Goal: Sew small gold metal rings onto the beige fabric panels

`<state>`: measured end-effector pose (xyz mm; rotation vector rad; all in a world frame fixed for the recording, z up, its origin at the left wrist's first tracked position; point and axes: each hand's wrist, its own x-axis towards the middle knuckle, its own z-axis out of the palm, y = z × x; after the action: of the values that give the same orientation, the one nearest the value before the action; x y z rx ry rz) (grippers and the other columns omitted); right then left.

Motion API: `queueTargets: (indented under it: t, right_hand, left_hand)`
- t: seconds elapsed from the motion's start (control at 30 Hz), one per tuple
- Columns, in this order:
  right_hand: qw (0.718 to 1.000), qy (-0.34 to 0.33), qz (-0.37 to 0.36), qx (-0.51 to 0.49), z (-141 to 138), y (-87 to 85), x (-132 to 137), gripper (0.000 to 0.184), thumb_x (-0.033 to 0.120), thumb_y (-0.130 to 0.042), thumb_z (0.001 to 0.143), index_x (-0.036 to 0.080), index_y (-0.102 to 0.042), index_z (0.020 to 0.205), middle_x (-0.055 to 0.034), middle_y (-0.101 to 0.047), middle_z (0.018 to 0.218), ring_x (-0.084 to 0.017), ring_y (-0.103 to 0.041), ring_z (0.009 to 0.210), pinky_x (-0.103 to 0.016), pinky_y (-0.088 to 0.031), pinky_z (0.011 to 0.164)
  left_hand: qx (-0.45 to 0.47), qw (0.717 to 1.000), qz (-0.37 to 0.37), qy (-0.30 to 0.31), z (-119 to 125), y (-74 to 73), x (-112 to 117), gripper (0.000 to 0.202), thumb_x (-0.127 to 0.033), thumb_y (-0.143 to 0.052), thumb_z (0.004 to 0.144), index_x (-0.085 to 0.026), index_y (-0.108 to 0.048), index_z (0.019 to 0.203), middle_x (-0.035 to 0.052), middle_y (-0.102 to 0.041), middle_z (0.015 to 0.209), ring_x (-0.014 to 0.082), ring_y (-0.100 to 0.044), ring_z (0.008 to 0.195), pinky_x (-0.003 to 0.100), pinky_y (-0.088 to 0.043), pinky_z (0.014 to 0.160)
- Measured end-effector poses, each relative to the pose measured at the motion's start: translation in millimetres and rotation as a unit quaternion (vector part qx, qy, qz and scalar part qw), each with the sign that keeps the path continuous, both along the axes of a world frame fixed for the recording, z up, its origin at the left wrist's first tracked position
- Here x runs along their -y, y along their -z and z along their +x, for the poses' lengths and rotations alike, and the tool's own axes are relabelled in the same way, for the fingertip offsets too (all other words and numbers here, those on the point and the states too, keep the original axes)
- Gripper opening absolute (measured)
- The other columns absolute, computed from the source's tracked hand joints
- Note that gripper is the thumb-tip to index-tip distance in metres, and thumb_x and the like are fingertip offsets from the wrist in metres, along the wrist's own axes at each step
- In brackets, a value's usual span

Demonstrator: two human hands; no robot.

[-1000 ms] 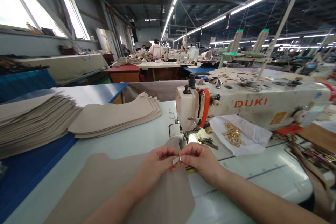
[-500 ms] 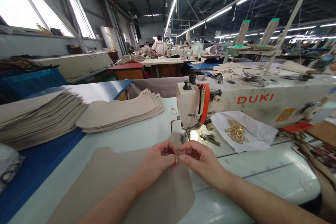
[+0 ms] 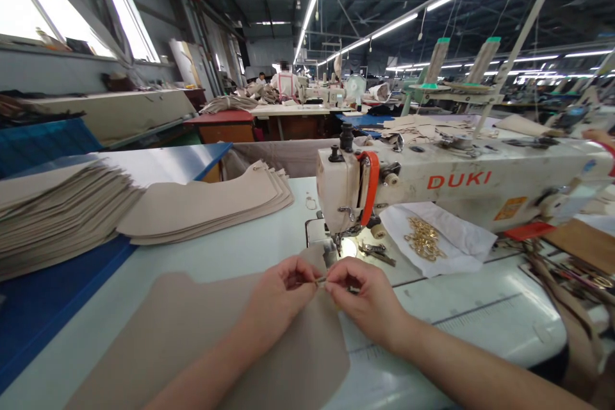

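My left hand point(image 3: 291, 285) and my right hand point(image 3: 360, 291) meet fingertip to fingertip in front of the sewing machine needle. Between them they pinch a small narrow strip point(image 3: 321, 280), mostly covered by the fingers; its exact kind is too small to make out. Beneath both hands lies a large flat taupe panel point(image 3: 206, 327) with curved edges, its narrow far end point(image 3: 314, 257) close to the presser foot. The white sewing machine point(image 3: 408, 166) has a lit needle area. Gold metal hardware pieces point(image 3: 425, 238) lie heaped on a white cloth point(image 3: 464, 246) right of the needle.
Cut taupe panels point(image 3: 206, 205) are stacked on the left of the pale table point(image 3: 269, 230), with a taller stack point(image 3: 62, 218) on the blue surface beside it. Thread cones point(image 3: 483, 61) stand behind the machine. Other workers and machines are further back.
My fingertips have shifted slightly on the small strip, which now shows as a thinner line between them. The whole view has moved a little, so the scene sits further left.
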<state>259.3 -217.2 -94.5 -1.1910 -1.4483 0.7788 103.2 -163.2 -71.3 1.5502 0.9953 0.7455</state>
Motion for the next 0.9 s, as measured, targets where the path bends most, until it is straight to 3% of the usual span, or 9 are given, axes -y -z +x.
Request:
queueTargets:
  t: [0.2, 0.4, 0.57, 0.7, 0.9]
  right_hand:
    - [0.994, 0.011, -0.051, -0.101, -4, 3.3, -4, 0.009, 0.022, -0.062, 0.071, 0.019, -0.056, 0.065, -0.001, -0.062, 0.072, -0.013, -0.053, 0.062, -0.024, -0.042, 0.058]
    - [0.996, 0.034, -0.037, -0.076, -5, 2.8, -3, 0.008, 0.017, -0.059, 0.069, 0.019, -0.054, 0.063, 0.0002, -0.06, 0.069, -0.011, -0.051, 0.06, -0.023, -0.041, 0.057]
    - [0.991, 0.011, -0.035, -0.128, -6, 5.6, -2, 0.01, 0.021, -0.064, 0.07, 0.018, -0.056, 0.066, 0.0034, -0.057, 0.062, -0.009, -0.048, 0.055, -0.02, -0.038, 0.053]
    - [0.976, -0.016, -0.06, -0.209, -5, 6.0, -3, 0.014, 0.022, -0.067, 0.068, 0.019, -0.058, 0.077, 0.003, -0.063, 0.067, -0.01, -0.055, 0.059, -0.021, -0.041, 0.056]
    - [0.992, 0.0, -0.066, -0.11, 0, 2.4, 0, 0.004, 0.019, -0.06, 0.073, 0.017, -0.064, 0.073, 0.0025, -0.06, 0.063, -0.01, -0.052, 0.057, -0.02, -0.04, 0.056]
  left_hand:
    - [0.017, 1.0, -0.019, -0.014, 1, -1.7, 1, 0.017, -0.026, -0.07, 0.059, -0.017, -0.056, 0.061, -0.0018, -0.062, 0.062, 0.0132, -0.057, 0.061, 0.024, -0.044, 0.061]
    - [0.051, 0.999, -0.013, 0.011, 1, 6.0, 0, 0.019, -0.026, -0.072, 0.061, -0.016, -0.059, 0.072, -0.0005, -0.064, 0.069, 0.0136, -0.06, 0.066, 0.024, -0.047, 0.065]
    - [0.038, 0.998, 0.041, -0.014, 1, 5.3, 6, 0.016, -0.026, -0.069, 0.066, -0.017, -0.057, 0.069, -0.0021, -0.06, 0.064, 0.0127, -0.058, 0.062, 0.022, -0.047, 0.061]
    - [0.007, 0.993, 0.114, -0.02, -1, 4.3, 10, 0.008, -0.023, -0.064, 0.07, -0.018, -0.058, 0.072, -0.0016, -0.061, 0.067, 0.0127, -0.059, 0.064, 0.022, -0.047, 0.063]
    - [-0.017, 0.988, 0.152, -0.019, -2, 6.3, 11, 0.004, -0.022, -0.06, 0.072, -0.018, -0.058, 0.073, -0.0016, -0.062, 0.068, 0.0129, -0.059, 0.066, 0.023, -0.048, 0.065]
